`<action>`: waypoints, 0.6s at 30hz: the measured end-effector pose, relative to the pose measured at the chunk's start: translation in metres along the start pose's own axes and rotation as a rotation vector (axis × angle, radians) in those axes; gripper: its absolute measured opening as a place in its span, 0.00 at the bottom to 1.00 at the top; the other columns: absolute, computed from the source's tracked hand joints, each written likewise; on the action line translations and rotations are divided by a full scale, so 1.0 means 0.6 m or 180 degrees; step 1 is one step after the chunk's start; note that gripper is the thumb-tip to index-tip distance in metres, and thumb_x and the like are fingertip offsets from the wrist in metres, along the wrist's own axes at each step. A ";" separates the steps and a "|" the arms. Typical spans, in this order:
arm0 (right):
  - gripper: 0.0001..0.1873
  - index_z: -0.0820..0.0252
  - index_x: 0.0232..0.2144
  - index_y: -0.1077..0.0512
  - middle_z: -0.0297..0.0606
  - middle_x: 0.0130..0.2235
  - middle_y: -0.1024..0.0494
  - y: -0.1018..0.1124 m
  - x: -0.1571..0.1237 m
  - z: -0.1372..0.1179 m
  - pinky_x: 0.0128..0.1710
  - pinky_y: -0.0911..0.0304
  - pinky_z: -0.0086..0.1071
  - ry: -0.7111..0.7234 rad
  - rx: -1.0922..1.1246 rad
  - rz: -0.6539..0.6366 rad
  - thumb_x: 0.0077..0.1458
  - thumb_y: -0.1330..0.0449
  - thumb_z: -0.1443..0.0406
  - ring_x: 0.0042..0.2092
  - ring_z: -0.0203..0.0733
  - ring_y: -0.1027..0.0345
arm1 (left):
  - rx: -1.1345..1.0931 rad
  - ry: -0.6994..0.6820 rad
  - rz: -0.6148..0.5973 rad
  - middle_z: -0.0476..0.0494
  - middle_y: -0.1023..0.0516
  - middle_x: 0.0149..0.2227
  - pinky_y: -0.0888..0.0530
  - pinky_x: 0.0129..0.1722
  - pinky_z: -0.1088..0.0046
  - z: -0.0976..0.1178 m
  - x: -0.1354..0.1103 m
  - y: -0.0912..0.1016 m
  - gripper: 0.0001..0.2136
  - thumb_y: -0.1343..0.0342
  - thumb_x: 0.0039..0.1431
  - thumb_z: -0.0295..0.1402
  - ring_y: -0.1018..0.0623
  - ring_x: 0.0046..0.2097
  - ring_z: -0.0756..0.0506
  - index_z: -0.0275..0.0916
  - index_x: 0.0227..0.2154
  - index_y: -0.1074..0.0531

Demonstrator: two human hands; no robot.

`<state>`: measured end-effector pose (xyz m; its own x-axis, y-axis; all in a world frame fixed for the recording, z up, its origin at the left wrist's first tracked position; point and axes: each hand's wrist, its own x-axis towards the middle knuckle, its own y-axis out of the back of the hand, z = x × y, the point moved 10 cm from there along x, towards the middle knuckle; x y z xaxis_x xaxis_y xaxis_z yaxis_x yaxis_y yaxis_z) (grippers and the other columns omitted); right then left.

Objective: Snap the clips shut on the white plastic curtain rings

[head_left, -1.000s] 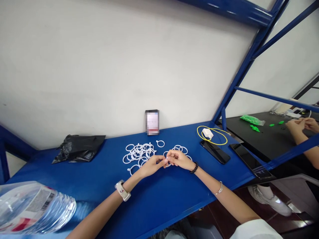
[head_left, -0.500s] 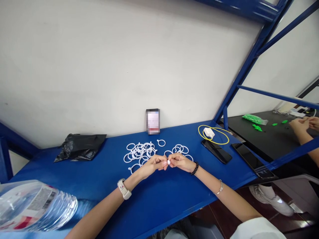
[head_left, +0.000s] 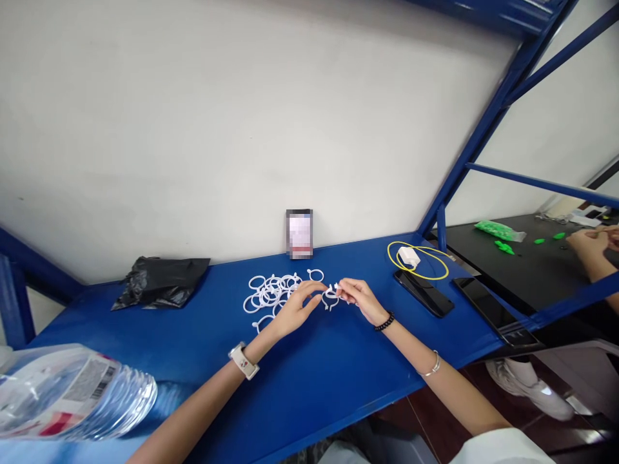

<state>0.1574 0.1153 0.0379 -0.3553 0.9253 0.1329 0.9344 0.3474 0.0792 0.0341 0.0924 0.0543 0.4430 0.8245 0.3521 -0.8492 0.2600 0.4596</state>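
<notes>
Two bare hands at work over one blue table (head_left: pixel 294 399), and here's the right hand (head_left: pixel 360 301), fingers closed in a pinch on a white ring (head_left: pixel 336 285)! That ring is up off the heap, between the hands. The left hand (head_left: pixel 296 310) is half open, thumb and forefinger parted, fingertips right beside the ring; whether they touch it, I can't tell. One more white ring with a gap in it (head_left: pixel 331 308) shows just below the fingers.

Left of centre, one pile of rings (head_left: pixel 271 294), too tangled to count, with one lone ring (head_left: pixel 316 281) beyond it. Two phones lie flat at the right, a near one (head_left: pixel 424 294) and a farther one (head_left: pixel 488 310), beside one charger (head_left: pixel 409 256) and one yellow cable (head_left: pixel 425 278). One black bag (head_left: pixel 162 283) and one big bottle (head_left: pixel 77 393) hold the left. On the black table (head_left: pixel 476 261), one bag of green pieces (head_left: pixel 498 231).
</notes>
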 end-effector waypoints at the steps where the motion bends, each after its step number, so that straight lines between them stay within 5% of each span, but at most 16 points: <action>1: 0.24 0.63 0.24 0.29 0.32 0.22 0.36 0.018 0.001 -0.007 0.22 0.54 0.27 0.0078 -0.0302 0.0214 0.57 0.47 0.49 0.23 0.32 0.49 | 0.0360 -0.0154 0.0046 0.41 0.28 0.49 0.37 0.55 0.60 0.002 -0.002 0.002 0.12 0.55 0.63 0.36 0.32 0.53 0.43 0.42 0.45 0.30; 5: 0.21 0.61 0.25 0.27 0.36 0.28 0.29 0.064 -0.005 -0.054 0.25 0.49 0.28 0.0638 -0.1828 0.0869 0.60 0.49 0.55 0.23 0.33 0.44 | 0.1485 -0.0379 0.0028 0.40 0.30 0.51 0.37 0.55 0.54 -0.005 -0.013 -0.009 0.13 0.56 0.63 0.29 0.35 0.57 0.40 0.41 0.47 0.31; 9: 0.16 0.59 0.27 0.26 0.36 0.34 0.26 0.067 -0.003 -0.057 0.27 0.45 0.29 0.0722 -0.2619 0.0912 0.61 0.50 0.61 0.24 0.33 0.41 | 0.2102 -0.0417 -0.0072 0.40 0.30 0.52 0.36 0.53 0.53 -0.008 -0.021 -0.029 0.14 0.57 0.62 0.26 0.36 0.58 0.39 0.41 0.46 0.31; 14: 0.13 0.57 0.41 0.26 0.40 0.42 0.25 0.011 0.004 -0.037 0.40 0.37 0.35 0.1029 -0.2870 0.0391 0.61 0.51 0.65 0.40 0.42 0.32 | 0.2497 -0.0566 -0.0045 0.37 0.30 0.52 0.37 0.53 0.52 0.000 -0.027 -0.044 0.16 0.58 0.62 0.24 0.35 0.57 0.38 0.38 0.48 0.32; 18: 0.19 0.57 0.54 0.35 0.44 0.52 0.29 -0.049 0.014 -0.018 0.51 0.40 0.45 0.1317 -0.3134 -0.0039 0.62 0.53 0.68 0.53 0.48 0.39 | 0.2642 -0.0651 -0.0082 0.35 0.30 0.51 0.37 0.54 0.53 -0.001 -0.028 -0.053 0.16 0.58 0.61 0.23 0.34 0.56 0.38 0.37 0.48 0.32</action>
<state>0.1268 0.1113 0.0471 -0.5191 0.7345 0.4370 0.5630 -0.0909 0.8215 0.0534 0.0702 0.0334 0.5703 0.6957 0.4368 -0.3879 -0.2407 0.8897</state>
